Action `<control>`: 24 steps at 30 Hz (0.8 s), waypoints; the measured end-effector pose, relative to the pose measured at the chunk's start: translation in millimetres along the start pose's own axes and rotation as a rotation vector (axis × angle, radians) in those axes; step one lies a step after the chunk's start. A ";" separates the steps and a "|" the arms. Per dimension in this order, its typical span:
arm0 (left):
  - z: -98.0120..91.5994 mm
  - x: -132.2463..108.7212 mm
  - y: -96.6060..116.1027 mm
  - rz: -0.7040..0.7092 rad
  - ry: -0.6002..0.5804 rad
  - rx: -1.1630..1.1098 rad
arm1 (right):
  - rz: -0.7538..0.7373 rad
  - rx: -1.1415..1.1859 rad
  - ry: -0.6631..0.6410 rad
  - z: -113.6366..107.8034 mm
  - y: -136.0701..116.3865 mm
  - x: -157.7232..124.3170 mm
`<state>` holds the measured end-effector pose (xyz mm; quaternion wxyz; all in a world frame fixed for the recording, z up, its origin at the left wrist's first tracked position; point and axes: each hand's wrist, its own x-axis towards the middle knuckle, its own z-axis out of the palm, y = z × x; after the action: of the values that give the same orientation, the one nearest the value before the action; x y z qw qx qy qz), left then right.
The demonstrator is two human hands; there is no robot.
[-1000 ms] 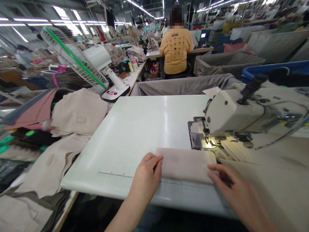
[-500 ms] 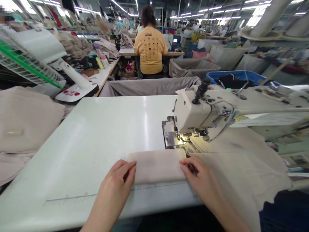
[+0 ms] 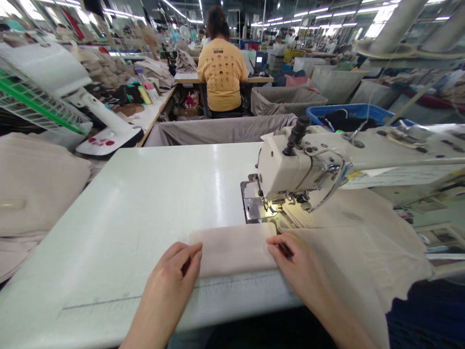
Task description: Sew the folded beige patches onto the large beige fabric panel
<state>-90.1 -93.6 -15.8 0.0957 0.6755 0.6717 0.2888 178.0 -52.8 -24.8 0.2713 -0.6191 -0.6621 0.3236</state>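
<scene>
Beige and folded flat, the fabric strip (image 3: 232,248) lies crosswise between the two hands, its long axis running left to right — the left hand (image 3: 170,281) pinches its left end with narrow fingers, the right hand (image 3: 301,271) presses closed fingers on its right end. Just beyond the right fingertips sits the presser foot of the sewing machine (image 3: 290,169), so that hand is nearer — whether the far edge has reached the foot is hard to tell, glare hiding the needle.

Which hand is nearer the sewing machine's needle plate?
Right. The right hand lies just below the needle plate; the left hand is farther off, at the folded beige fabric's left end.
</scene>
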 end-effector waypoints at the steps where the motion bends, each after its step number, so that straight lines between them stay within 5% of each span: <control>1: 0.0 0.3 -0.2 0.003 0.002 0.002 | -0.005 -0.001 0.001 0.4 0.5 0.3; 12: 5.8 -6.6 4.5 0.107 0.022 0.302 | -0.155 -0.190 0.084 4.8 -0.6 -4.5; 17: 2.0 3.2 1.3 0.400 0.122 0.482 | -0.370 -0.461 0.137 0.5 3.8 -6.4; 20: 3.1 13.4 -6.6 0.547 0.015 0.523 | -0.512 -0.519 0.152 -3.2 10.0 -4.2; 24: 4.6 27.8 -3.9 0.453 -0.235 0.586 | -0.589 -0.533 0.160 -3.0 15.1 -1.1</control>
<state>-93.0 -65.4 -14.3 -0.0912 0.8338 0.5442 0.0192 190.1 -53.2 -34.4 0.2332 -0.4747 -0.8487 -0.0001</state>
